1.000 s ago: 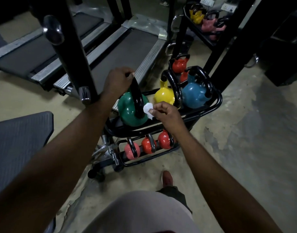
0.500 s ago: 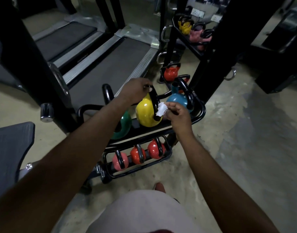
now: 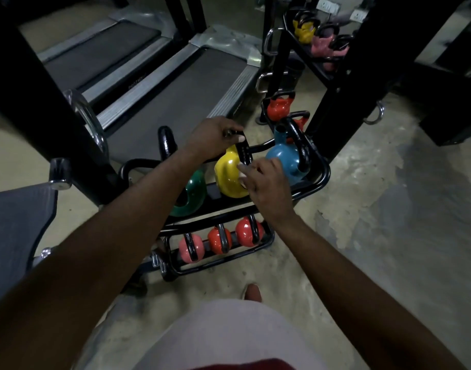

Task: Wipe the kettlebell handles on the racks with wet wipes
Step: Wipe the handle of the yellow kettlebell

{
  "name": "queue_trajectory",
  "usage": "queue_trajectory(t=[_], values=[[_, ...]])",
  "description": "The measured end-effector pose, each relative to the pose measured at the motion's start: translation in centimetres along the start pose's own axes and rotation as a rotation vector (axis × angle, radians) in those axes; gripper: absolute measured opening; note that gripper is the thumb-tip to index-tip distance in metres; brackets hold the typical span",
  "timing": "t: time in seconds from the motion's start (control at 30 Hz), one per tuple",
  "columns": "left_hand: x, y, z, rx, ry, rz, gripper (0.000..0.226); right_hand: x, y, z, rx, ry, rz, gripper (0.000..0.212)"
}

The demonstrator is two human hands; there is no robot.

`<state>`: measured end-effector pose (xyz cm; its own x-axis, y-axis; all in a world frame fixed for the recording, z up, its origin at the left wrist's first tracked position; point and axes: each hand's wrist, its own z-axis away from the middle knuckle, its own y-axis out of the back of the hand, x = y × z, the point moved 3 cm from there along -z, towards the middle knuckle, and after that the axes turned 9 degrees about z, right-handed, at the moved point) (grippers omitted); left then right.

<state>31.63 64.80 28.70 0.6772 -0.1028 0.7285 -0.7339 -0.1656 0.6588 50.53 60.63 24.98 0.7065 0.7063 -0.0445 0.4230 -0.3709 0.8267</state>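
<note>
Your left hand [image 3: 215, 137] is curled round the top of the yellow kettlebell's [image 3: 226, 180] black handle [image 3: 244, 153], likely to steady it on the rack's [image 3: 325, 173] upper shelf, between the green kettlebell [image 3: 194, 194] and the blue kettlebell [image 3: 282, 161]. Your right hand [image 3: 266, 182] reaches to the handle's foot. A white sliver beneath its fingers may be the wipe [image 3: 241, 180], but you cannot tell whether they pinch or press it.

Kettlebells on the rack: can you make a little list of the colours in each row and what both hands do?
Top row: green kettlebell, yellow kettlebell, blue kettlebell
Bottom row: pink kettlebell, orange kettlebell, red kettlebell
Left hand: grips the top of the yellow kettlebell's handle
Right hand: fingers on that handle, lower down
</note>
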Motion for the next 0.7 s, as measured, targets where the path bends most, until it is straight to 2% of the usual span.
queue_trajectory(t=[0.07,0.17,0.33,0.5,0.63,0.7], values=[[0.0,-0.1,0.1,0.006,-0.010,-0.009,0.034,-0.2,-0.1,-0.6,-0.008,0.011,0.050,0.025],[0.0,-0.2,0.2,0.016,-0.022,-0.004,0.034,-0.2,-0.9,1.1,-0.028,0.053,0.134,0.010],[0.0,-0.2,0.1,0.027,-0.020,-0.008,0.033,1.0,-0.9,1.5,0.034,-0.043,0.054,0.022],[-0.5,-0.3,-0.1,0.030,-0.001,0.008,0.033,1.9,-0.9,3.3,0.081,-0.303,-0.320,0.019],[-0.6,-0.5,-0.4,0.034,0.003,0.023,0.033,2.4,-1.3,3.4,-0.037,-0.590,-0.715,0.022],[-0.8,-0.6,-0.6,0.027,0.010,0.027,0.033,2.6,-2.1,4.1,-0.095,-0.693,-0.820,0.021]])
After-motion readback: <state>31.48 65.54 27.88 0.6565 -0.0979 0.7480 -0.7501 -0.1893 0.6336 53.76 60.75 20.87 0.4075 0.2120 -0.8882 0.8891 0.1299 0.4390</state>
